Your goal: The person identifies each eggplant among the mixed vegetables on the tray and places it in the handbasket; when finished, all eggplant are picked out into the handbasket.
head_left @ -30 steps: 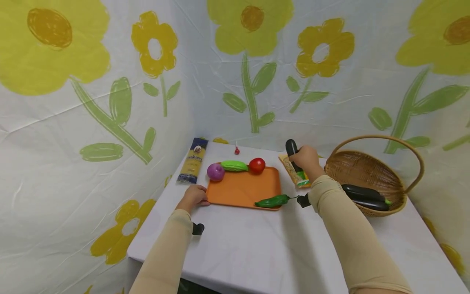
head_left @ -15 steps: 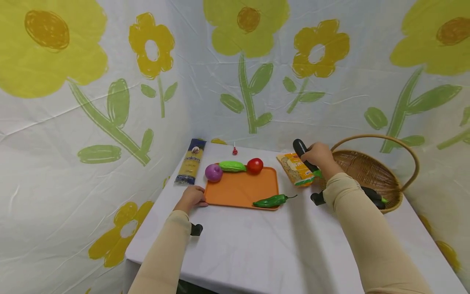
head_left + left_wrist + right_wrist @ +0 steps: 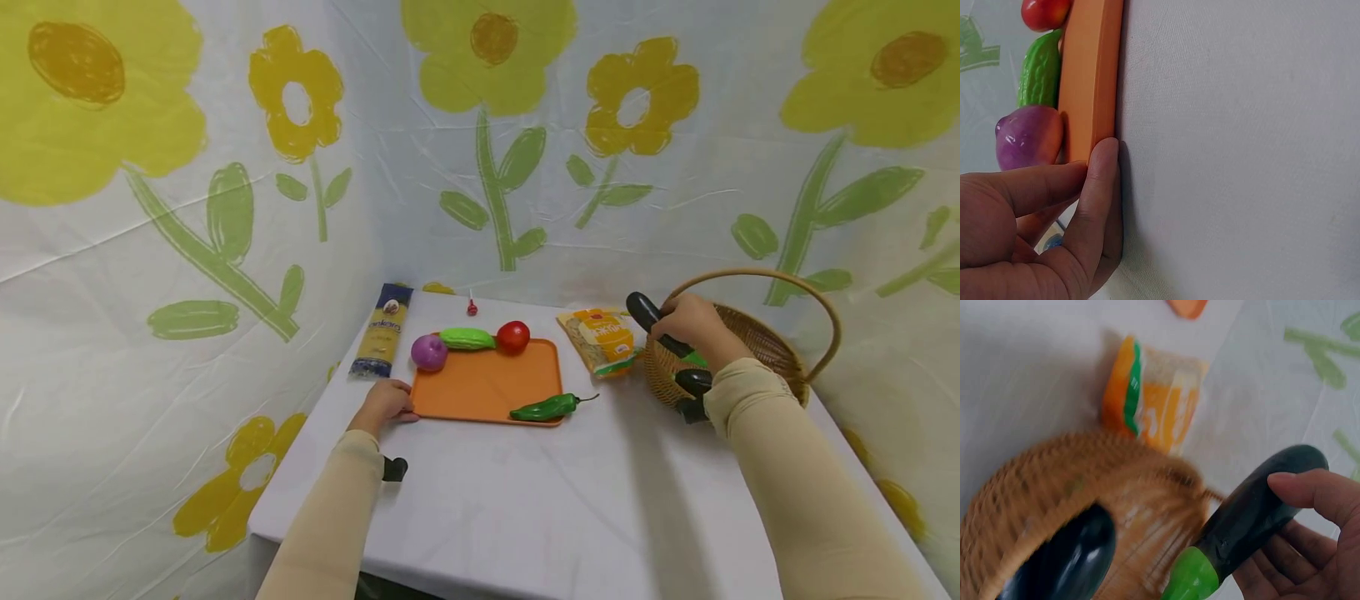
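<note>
My right hand (image 3: pixel 697 329) grips an eggplant (image 3: pixel 1254 512) with a dark glossy body and a bright green cap, thumb on one side and fingers on the other. It is over the near left part of the wicker basket (image 3: pixel 1041 481), cap end pointing down into it. Another eggplant (image 3: pixel 1075 556) lies inside the basket. At the near left corner of the orange tray (image 3: pixel 487 383), my left hand (image 3: pixel 384 406) pinches the edge between thumb and fingers. On the tray's far edge are a purple onion (image 3: pixel 429 352), a green bumpy gourd (image 3: pixel 467 338) and a tomato (image 3: pixel 513 337).
A green pepper (image 3: pixel 546 407) lies across the tray's near right corner. Left of the tray is a blue and yellow pasta packet (image 3: pixel 381 331). An orange packet (image 3: pixel 602 340) lies beside the basket, whose handle (image 3: pixel 832 325) arches up. Behind the tray sits a red lollipop (image 3: pixel 472 308).
My right hand has carried the eggplant rightward, from above the orange packet to over the basket. My left hand stays at the tray's corner. The view has shifted slightly.
</note>
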Available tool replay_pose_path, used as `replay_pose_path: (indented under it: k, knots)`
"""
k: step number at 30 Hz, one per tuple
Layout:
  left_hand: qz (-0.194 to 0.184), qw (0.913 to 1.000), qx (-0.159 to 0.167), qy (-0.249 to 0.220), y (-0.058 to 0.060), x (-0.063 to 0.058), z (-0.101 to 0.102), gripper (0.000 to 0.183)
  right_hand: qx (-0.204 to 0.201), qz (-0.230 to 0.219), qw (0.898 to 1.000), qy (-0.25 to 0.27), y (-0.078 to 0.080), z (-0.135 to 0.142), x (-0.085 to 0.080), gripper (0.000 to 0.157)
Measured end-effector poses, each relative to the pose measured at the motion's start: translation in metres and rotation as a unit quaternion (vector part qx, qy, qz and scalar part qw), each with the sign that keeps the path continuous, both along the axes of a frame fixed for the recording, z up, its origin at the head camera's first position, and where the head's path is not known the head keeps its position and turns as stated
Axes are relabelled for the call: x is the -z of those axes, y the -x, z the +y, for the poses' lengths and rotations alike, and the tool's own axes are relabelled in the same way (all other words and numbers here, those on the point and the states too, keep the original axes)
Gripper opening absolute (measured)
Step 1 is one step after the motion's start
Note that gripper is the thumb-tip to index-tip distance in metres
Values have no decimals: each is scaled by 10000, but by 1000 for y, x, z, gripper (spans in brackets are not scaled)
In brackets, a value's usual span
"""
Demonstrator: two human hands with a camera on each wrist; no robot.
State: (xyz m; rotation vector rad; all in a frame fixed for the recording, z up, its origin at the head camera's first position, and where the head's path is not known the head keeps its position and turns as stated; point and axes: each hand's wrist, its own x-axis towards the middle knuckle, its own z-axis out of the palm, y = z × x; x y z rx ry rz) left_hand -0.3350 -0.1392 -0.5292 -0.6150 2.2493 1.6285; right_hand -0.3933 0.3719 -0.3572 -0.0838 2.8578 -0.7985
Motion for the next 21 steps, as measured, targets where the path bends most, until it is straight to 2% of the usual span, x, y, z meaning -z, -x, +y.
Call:
replay_pose_path:
  k: [5,12,21]
  knots:
    - [16,10000,-7,-14,0,1,0,46,-116,9,9997,-195,-4,28,2,62]
    - [18,10000,24,-70,-4,-2,1,45,-356,-256,9981,-436,-11,67,6,64]
    - [-36,10000,10,44,-2,-3,1,44,-425,-429,9963,-611,-19,100,14,66]
